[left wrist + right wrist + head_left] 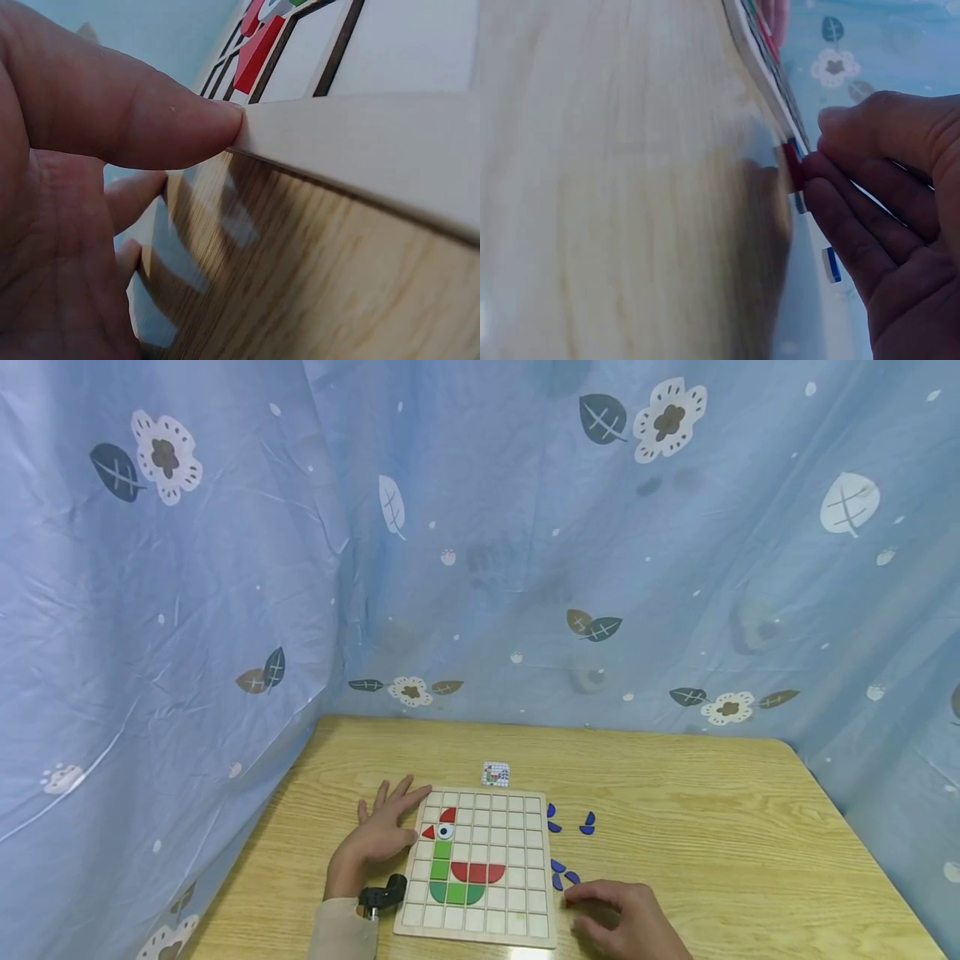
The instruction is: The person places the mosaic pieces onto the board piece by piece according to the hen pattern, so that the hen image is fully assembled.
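1. The red piece [795, 166] by the board's near right side looks easiest to lose: it lies right at the fingertips of the right hand [626, 914], so a weak or off-centre hold could let it slip onto the table [675, 827].
2. Just far of that hand lie loose blue pieces [558, 866], close along the right side of the board [517, 877]. I'd worry that a careless sweep of the knuckles might scatter them or push one against the rim.
3. Over on the left, a harder push from the left hand [386, 835] could slide the board to the right, into those same blue pieces, or jolt the red row [477, 873] and the eye piece [445, 832] in their squares.
4. That left hand is spread wide and holds nothing; its thumb tip touches the board's left edge, and its forefinger reaches to the far left corner.
5. The right hand is partly open, fingers bent and thumb set apart from them. The fingertips appear to touch the red piece, but from here I can't tell whether they truly grip it.
6. Beyond the board's far edge lies a small card [496, 774], well apart from the right hand.
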Motion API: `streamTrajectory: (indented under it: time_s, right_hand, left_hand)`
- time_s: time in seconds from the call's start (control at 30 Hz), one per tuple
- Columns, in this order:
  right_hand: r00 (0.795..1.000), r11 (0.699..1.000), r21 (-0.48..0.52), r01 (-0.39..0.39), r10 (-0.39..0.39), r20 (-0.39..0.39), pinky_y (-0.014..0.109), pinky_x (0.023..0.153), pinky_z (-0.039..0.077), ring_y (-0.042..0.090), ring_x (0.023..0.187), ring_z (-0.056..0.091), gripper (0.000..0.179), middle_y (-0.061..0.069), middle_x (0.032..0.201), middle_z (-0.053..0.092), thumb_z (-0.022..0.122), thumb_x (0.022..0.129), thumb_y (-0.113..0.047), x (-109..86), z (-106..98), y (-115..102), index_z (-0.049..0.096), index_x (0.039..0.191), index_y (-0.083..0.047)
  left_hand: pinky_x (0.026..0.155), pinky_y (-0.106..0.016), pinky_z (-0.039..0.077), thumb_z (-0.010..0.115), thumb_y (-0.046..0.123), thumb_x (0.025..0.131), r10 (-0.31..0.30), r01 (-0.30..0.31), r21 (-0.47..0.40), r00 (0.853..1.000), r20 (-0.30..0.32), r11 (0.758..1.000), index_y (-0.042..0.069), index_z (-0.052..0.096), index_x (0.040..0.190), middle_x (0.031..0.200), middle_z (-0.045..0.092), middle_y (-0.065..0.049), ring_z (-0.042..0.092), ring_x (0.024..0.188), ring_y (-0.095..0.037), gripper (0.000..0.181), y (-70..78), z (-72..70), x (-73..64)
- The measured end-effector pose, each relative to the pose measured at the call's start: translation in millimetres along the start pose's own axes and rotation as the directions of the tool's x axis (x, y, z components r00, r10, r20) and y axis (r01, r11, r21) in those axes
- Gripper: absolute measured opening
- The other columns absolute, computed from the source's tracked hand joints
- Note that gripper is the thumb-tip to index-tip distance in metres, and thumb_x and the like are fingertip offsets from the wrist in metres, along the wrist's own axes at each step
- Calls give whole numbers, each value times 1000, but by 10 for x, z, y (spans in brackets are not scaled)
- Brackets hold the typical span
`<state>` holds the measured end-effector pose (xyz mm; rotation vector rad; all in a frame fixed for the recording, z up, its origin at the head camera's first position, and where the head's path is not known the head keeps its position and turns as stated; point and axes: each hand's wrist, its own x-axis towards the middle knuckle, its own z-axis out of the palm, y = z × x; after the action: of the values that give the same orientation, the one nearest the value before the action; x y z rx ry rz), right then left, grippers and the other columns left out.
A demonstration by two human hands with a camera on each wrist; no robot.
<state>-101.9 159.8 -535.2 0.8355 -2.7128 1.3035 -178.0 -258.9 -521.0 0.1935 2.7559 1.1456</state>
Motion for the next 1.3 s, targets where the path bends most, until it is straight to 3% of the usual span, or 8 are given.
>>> streamTrajectory:
  time_s: [0.17,0.27,0.37,0.6,0.97,1.07,1.2,1.3]
  right_hand:
    - [1000,999,43,24,-24,-10,23,87,63,2,104,77,24,-8,107,85,89,90,-14,-12,-23,-1,85,113,-18]
    - [998,999,21,40,-39,-48,22,86,63,1,103,77,24,-7,106,85,90,89,-14,21,-20,7,85,112,-19]
    - [992,995,-9,103,-103,-73,19,88,62,2,104,77,26,-5,107,85,91,88,-10,58,10,25,85,112,-18]
    - [989,989,45,142,-141,-39,15,88,60,2,102,76,28,-3,107,85,88,88,-2,90,75,59,84,111,-17]
    - [966,968,-29,248,-249,-68,6,84,54,6,85,75,30,-8,97,83,88,84,5,120,105,75,82,103,-18]
    - [947,953,-24,303,-304,-103,7,83,55,7,83,75,31,-7,95,82,88,82,6,137,132,65,81,102,-17]
    - [896,908,-1,419,-413,-165,12,80,59,7,82,76,36,-3,92,81,86,78,13,198,220,15,79,102,-14]
    - [872,884,17,466,-456,-179,14,78,59,5,81,76,38,-1,91,81,84,76,16,255,307,-54,78,102,-12]
  left_hand:
    - [121,-83,-19,68,-1,84,-4,4,-3,1000,5,1000,16,54,164,181,23,-22,-6,167,-56,83,-6,-2,-3]
    - [121,-83,-20,68,-1,84,-3,3,-7,1000,5,1000,17,53,164,181,23,-22,-7,168,-56,83,-6,-3,-3]
    - [121,-83,-19,69,-1,84,-2,2,-6,1000,5,1000,17,54,164,181,23,-22,-6,167,-56,83,-3,-2,-4]
    - [122,-83,-17,69,0,84,-4,4,2,1000,3,1000,16,54,163,181,23,-22,-5,167,-56,81,11,6,-14]
    - [122,-83,-18,70,-1,85,-6,6,1,1000,-1,1000,15,54,163,181,23,-23,-5,167,-56,81,17,17,-20]
    - [122,-83,-18,69,-1,85,-7,7,-2,1000,-1,1000,15,54,163,181,23,-23,-5,167,-57,81,23,13,-19]
    - [122,-83,-18,69,-1,84,-6,6,-2,1000,-5,1000,15,55,162,181,23,-23,-4,167,-57,81,27,4,-14]
    - [122,-83,-18,69,-1,84,-6,6,1,1000,-3,1000,16,55,163,181,23,-22,-5,167,-56,81,22,0,-9]
